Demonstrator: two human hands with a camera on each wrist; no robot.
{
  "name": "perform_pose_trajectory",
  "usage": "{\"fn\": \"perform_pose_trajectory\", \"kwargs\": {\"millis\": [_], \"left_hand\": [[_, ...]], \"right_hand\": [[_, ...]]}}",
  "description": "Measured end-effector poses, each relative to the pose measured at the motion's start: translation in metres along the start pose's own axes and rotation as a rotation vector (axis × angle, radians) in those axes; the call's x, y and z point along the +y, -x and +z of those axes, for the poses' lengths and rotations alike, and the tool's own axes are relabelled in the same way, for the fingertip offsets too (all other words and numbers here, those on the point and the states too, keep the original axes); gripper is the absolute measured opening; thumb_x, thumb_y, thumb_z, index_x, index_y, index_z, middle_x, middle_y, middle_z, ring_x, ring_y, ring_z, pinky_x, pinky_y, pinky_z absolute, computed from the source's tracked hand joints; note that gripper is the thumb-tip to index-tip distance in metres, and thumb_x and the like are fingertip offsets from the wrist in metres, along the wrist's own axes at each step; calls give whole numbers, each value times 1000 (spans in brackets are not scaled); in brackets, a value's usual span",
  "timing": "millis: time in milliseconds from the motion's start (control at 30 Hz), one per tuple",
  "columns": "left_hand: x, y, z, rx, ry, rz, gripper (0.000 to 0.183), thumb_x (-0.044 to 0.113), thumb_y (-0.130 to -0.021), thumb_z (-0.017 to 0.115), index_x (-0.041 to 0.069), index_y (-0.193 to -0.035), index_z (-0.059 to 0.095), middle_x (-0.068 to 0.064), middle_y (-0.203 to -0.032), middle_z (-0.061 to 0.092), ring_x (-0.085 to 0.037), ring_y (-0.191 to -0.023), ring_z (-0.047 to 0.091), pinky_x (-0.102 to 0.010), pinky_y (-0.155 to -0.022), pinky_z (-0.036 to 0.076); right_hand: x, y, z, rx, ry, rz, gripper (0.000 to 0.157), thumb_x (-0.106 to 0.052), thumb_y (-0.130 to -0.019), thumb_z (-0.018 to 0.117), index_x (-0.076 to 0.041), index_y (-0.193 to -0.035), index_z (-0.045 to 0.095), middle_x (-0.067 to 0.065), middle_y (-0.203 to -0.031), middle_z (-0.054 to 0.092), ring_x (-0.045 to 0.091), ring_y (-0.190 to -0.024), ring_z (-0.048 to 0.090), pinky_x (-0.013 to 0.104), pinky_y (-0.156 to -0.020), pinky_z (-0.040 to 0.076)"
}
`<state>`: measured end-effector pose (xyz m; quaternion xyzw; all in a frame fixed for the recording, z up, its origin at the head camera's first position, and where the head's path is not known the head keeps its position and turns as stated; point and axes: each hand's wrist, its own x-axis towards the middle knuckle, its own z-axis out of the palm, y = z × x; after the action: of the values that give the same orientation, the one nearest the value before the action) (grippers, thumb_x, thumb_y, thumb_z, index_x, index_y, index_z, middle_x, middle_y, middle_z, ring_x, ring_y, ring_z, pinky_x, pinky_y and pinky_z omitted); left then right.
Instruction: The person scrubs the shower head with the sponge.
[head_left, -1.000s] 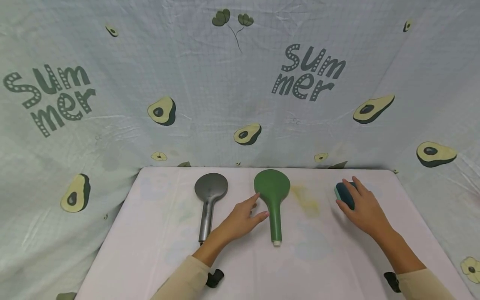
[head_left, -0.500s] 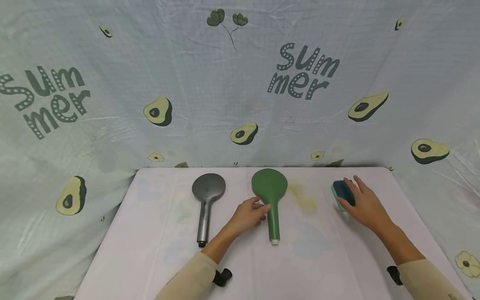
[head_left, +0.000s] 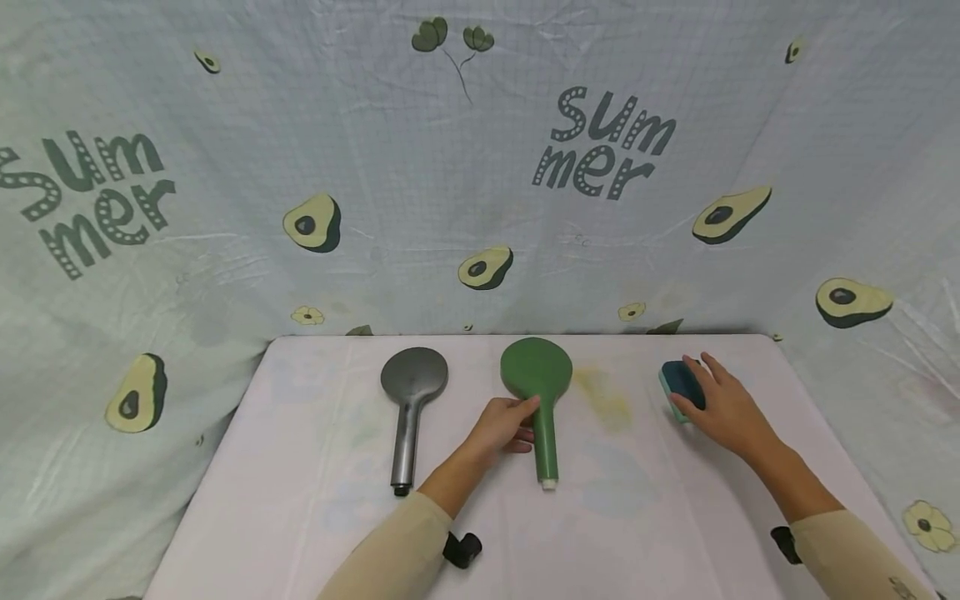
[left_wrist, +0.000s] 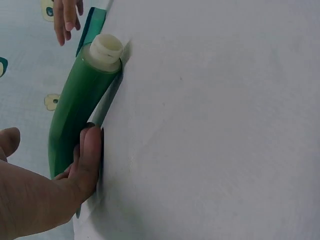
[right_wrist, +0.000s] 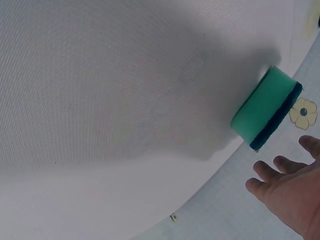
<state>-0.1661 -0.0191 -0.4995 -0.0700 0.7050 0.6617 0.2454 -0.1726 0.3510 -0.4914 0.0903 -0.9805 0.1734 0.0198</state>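
Resting on the desk [head_left: 622,533], toward its far edge: green shower head [head_left: 537,375], handle toward the person. Left hand [head_left: 508,427] is at its neck: fingers along the handle's underside, thumb standing off it in the left wrist view, so not clamped. Right hand [head_left: 723,410]: fingers apart over the sponge [head_left: 677,379], gap showing in the right wrist view.

Risks, my read: smooth round handle could roll or slip if the thumb closes off-centre. Contact near the wide disc means the end with the white threaded collar [left_wrist: 106,48] may dip or swing if lifted. Careless push could send the sponge over the far edge.

Edges: disc sits close to the far edge, avocado-print sheet [head_left: 420,150] right behind, little room that way. Grey shower head [head_left: 414,375] limits leftward moves; left forearm is near its handle end. Open room: toward the person, and right across the yellow stain [head_left: 606,400] up to the sponge.
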Motion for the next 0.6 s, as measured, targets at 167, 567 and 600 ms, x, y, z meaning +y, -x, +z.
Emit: {"fn": "perform_pose_trajectory", "kwargs": {"millis": [167, 567, 600], "left_hand": [[0, -3, 4, 26, 47, -11, 46, 37, -102, 65, -8, -112, 68, -4, -81, 63, -12, -66, 62, -27, -63, 62], [0, -4, 13, -62, 203, -14, 48, 11, -100, 68, -13, -136, 48, -22, -117, 67, -22, -87, 72, -40, -82, 63], [0, -4, 13, -73, 219, -8, 48, 10, -100, 67, -14, -137, 48, -24, -118, 68, -22, -86, 73, -41, -85, 63]], "right_hand": [[0, -2, 1, -38, -3, 26, 79, -44, -102, 63, 5, -156, 33, 42, -157, 25, 66, -134, 34, 78, -105, 34], [-3, -11, 11, -113, 54, 82, 83, -47, -101, 64, 7, -155, 32, 46, -155, 21, 72, -129, 36, 79, -98, 41], [-4, -12, 12, -114, 58, 87, 82, -44, -101, 64, 8, -155, 32, 46, -155, 21, 72, -129, 37, 79, -98, 42]]}}
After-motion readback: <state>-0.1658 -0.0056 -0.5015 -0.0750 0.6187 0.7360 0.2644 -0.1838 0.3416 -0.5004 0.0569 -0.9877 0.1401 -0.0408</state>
